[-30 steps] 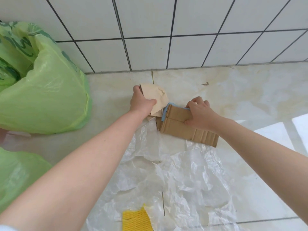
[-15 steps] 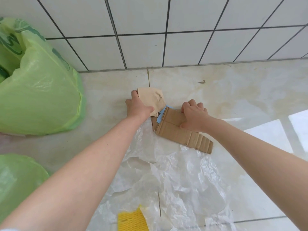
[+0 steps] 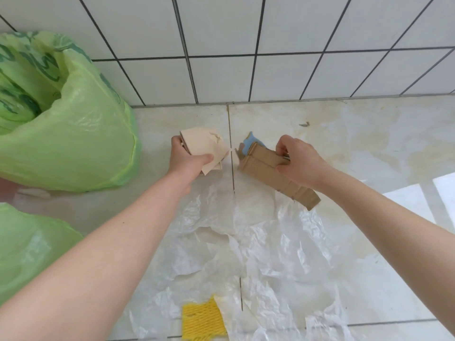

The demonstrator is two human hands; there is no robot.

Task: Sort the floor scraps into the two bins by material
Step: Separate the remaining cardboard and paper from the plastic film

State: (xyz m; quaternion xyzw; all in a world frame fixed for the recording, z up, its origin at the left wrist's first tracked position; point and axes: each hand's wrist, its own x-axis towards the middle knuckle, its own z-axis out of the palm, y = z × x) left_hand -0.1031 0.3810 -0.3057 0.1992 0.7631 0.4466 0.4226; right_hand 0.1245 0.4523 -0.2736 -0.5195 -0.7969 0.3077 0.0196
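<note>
My left hand [image 3: 187,161] grips a pale beige paper scrap [image 3: 204,146], held above the floor. A hand's width to its right, my right hand [image 3: 299,159] grips a brown corrugated cardboard piece [image 3: 268,172] with a blue scrap [image 3: 250,142] sticking out at its far end. Two bins lined with green bags stand at the left: one open bin [image 3: 73,134] by the wall, the other bin [image 3: 32,244] nearer me. Crumpled clear plastic film [image 3: 258,247] lies on the floor under my arms, with a yellow foam net [image 3: 203,321] on it near the bottom edge.
A white tiled wall [image 3: 246,45] rises just beyond my hands. The floor is beige tile with stains and a small dark fleck [image 3: 304,124] near the wall. Bright light patches lie on the floor at the right.
My hands have pulled apart: the beige paper went left and up with my left hand, the cardboard and blue scrap shifted right with my right hand. Both are lifted off the plastic film.
</note>
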